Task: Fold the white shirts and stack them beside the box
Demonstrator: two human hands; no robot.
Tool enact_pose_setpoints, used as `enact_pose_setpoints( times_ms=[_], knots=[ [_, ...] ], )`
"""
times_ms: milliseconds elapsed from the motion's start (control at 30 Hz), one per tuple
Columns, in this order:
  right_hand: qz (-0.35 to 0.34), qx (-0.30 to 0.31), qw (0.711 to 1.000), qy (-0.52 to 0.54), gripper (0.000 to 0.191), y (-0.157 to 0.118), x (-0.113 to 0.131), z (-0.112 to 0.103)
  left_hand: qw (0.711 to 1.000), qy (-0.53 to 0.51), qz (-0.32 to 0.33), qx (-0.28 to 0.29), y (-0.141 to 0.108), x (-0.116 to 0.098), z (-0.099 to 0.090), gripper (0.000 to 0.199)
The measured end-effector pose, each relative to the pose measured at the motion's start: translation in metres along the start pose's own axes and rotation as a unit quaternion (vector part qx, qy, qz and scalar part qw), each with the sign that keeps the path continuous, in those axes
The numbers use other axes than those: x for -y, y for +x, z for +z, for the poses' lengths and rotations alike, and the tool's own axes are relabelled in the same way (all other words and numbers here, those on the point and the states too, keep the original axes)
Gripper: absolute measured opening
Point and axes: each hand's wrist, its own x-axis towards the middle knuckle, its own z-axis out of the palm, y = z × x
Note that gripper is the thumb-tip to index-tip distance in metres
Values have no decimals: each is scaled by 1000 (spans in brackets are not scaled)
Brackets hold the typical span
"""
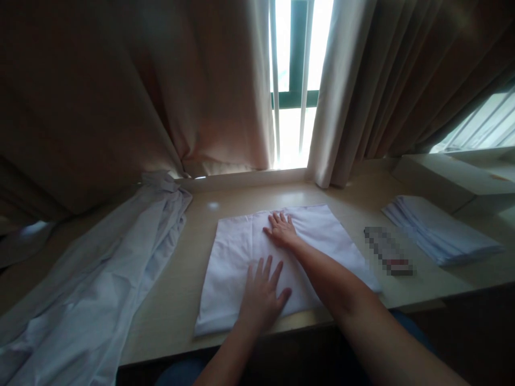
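Observation:
A white cloth (317, 236), folded into a broad flat shape, lies on the pale table in front of me. My left hand (263, 292) is over its near part, fingers spread and holding nothing. Farther back, my right hand (280, 229) rests on the cloth near its far edge, palm down with the fingers apart. Faint creases show in the cloth around both hands. My right forearm crosses the cloth's right side and hides part of it.
Loose white fabric (108, 268) is heaped along the left side. To the right are a pixelated object (388, 252), a folded white stack (442, 230) and a pale box (454, 179). Curtains (341, 96) hang behind the table (164, 316).

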Motion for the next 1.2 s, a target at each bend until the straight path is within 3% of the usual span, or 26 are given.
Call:
enact_pose_setpoints(
  times_ms=[200, 333, 433, 533, 667, 767, 900, 1033, 1200],
  knots=[
    [13, 10, 1000, 19, 73, 27, -9, 2, 1000, 7, -3, 1, 0, -1, -4, 71],
    [8, -1, 1000, 20, 69, 19, -13, -7, 1000, 10, -1, 4, 1, -1, -4, 71],
    [-36, -47, 998, -8, 65, -15, -28, -15, 1000, 14, 2, 2, 1, -1, -3, 70],
    [-44, -39, 998, -34, 63, -64, -64, -19, 1000, 17, 4, 3, 1, -1, -1, 68],
    [67, -3, 997, -35, 65, -118, -123, -31, 1000, 17, 5, 11, 1, -1, 0, 65],
    [141, -1, 989, -35, 67, -141, -148, -45, 1000, 15, 7, 18, 2, -1, 0, 64],
    [145, -72, 985, -65, 62, -175, -142, -58, 1000, 13, 6, 22, 2, 1, 3, 65],
    [133, -166, 974, -84, 58, -229, -122, -47, 999, 14, 6, 29, 2, 3, 5, 65],
    [171, -121, 975, -80, 56, -273, -116, -20, 998, 31, -4, 54, 1, -1, 0, 66]
  ],
)
